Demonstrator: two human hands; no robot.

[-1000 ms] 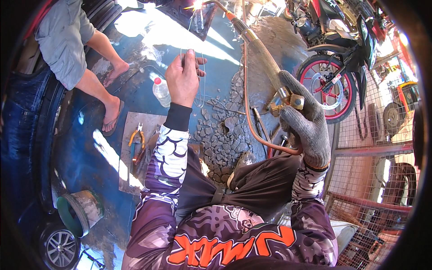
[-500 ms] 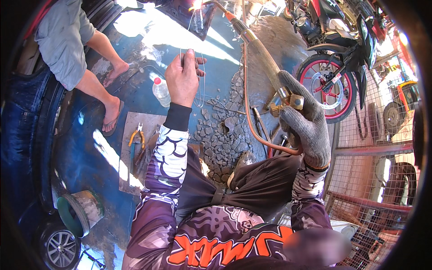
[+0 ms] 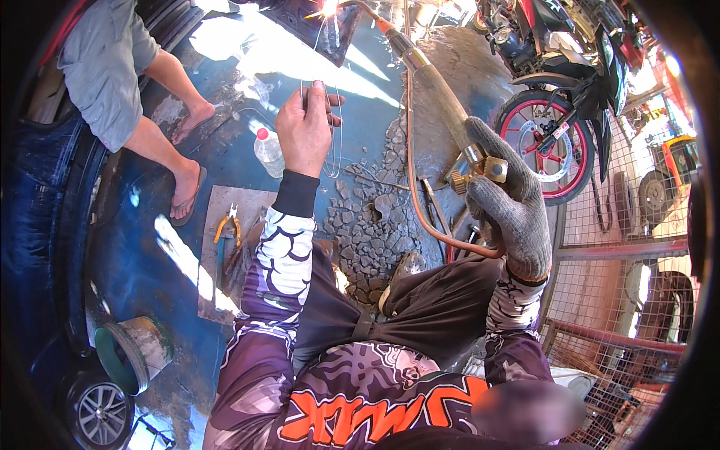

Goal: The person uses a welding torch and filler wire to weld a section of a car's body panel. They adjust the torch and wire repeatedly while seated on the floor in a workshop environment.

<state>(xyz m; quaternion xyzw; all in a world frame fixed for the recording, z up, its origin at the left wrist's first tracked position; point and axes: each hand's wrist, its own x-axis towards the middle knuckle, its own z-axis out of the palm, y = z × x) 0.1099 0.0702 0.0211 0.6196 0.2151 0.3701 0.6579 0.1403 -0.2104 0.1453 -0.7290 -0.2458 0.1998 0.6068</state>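
In my gloved right hand (image 3: 511, 199) is a gas welding torch (image 3: 441, 97), its fingers wrapped round the valve end. The torch points up and to the left, and a bright flame (image 3: 328, 7) glares at its tip near the top edge. A reddish hose (image 3: 414, 180) loops down from it. My bare left hand (image 3: 306, 129) pinches a thin wire (image 3: 335, 154), one end of which runs up toward the glare while the rest curls below the hand. Dark metal (image 3: 330, 34) lies behind the flame; the glare hides the exact spot being heated.
Pliers (image 3: 228, 225) with orange handles lie on a flat board (image 3: 214, 262). Beside my left hand stands a clear bottle (image 3: 268, 153). Broken rubble (image 3: 367, 232) covers the floor ahead of me. Another person's legs (image 3: 169, 142), a bucket (image 3: 135, 352), a motorcycle wheel (image 3: 546, 146) and a mesh fence (image 3: 600, 210) surround me.
The glare at the torch tip is brighter and larger, with small sparks to its left. Both hands have stayed almost still.
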